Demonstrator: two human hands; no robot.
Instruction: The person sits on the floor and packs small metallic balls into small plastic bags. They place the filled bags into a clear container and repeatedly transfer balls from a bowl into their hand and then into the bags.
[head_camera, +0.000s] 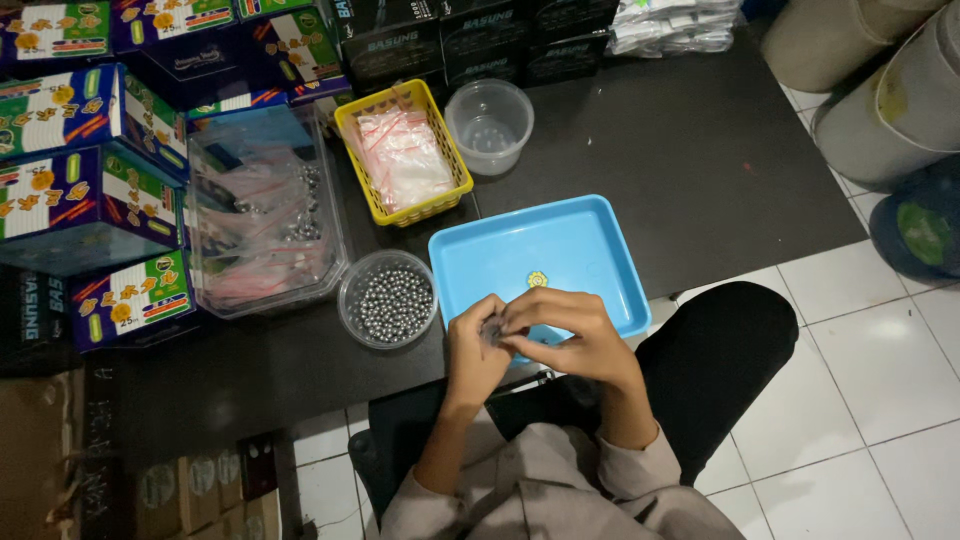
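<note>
Both hands meet over the near edge of the blue tray on the dark desk. The left hand and right hand have their fingers pinched together on a small clear bag, mostly hidden between them. A small yellow flower-shaped piece lies in the tray. Just left of the hands stands a round clear tub of steel balls. Farther back sit a yellow basket of little bags and an empty clear cup.
</note>
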